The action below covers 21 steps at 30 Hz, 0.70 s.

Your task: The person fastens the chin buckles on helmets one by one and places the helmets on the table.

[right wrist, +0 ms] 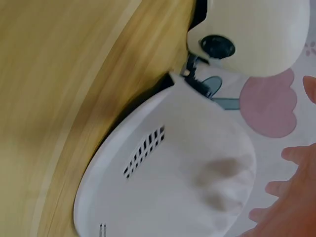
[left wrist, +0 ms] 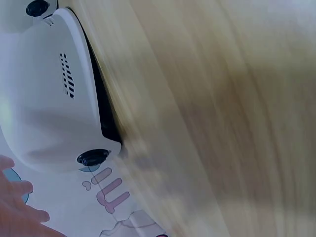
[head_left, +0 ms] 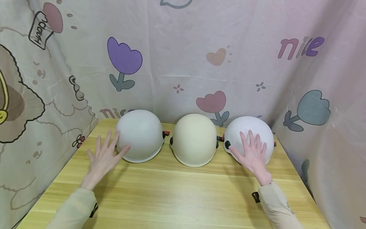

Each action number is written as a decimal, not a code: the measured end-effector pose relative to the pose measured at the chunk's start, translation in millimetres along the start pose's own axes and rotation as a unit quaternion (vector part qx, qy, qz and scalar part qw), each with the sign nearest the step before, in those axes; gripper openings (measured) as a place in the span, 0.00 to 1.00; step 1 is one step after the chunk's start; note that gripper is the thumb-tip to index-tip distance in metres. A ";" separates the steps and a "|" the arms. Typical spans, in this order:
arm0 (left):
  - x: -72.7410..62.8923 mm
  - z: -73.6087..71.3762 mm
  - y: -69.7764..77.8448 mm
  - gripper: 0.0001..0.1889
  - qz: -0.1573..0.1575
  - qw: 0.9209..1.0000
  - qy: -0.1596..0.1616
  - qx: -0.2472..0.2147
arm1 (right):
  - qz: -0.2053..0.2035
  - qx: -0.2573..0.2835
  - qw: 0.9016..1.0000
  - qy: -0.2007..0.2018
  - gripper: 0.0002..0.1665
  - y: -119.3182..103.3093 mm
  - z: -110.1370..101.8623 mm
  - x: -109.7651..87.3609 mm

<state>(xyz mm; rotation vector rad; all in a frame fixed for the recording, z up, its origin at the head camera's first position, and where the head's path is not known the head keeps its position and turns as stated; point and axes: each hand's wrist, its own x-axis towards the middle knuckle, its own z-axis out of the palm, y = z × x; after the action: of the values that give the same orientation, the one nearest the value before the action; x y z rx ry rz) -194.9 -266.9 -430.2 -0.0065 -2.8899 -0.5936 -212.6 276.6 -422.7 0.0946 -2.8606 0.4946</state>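
Note:
Three helmets stand in a row at the back of the table: a pale grey-white helmet [head_left: 143, 133] on the left, a cream helmet [head_left: 195, 140] in the middle, a white helmet [head_left: 235, 128] on the right. My left hand [head_left: 102, 160] spreads its fingers by the left helmet's near left side. In front of the right helmet, my right hand [head_left: 253, 156] is spread too. The right wrist view has that helmet's vent slots [right wrist: 144, 150] and finger shadows on its shell. Neither hand grips anything; whether fingertips touch the shells I cannot tell.
The light wooden table [head_left: 183, 194] reaches back to a patterned cloth [head_left: 183, 63], which hangs behind and along both sides. Red and black strap buckles [head_left: 166, 133] stick out beside the helmets. A dark round fitting [head_left: 227, 144] sits on the right helmet's side.

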 end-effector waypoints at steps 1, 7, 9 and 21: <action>-0.6 0.7 0.9 0.46 -0.002 1.000 -0.001 -0.003 | -0.001 0.004 1.000 -0.001 0.52 -2.1 0.8 -0.3; -3.9 5.0 5.8 0.46 -0.013 1.000 -0.003 -0.014 | -0.006 0.030 1.000 -0.002 0.52 -15.8 5.4 -1.7; -5.1 6.5 6.8 0.46 -0.015 1.000 -0.002 -0.016 | -0.007 0.036 0.999 -0.005 0.52 -20.7 6.7 -2.9; -8.1 15.7 7.9 0.44 -0.039 0.996 0.014 -0.085 | -0.022 0.071 0.997 0.015 0.49 -47.2 16.2 0.8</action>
<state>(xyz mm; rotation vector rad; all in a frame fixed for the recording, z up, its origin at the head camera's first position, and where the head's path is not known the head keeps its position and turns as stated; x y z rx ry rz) -189.5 -253.2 -442.8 0.0892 -2.8136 -0.8438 -212.1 226.7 -422.1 0.1732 -2.7837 0.6847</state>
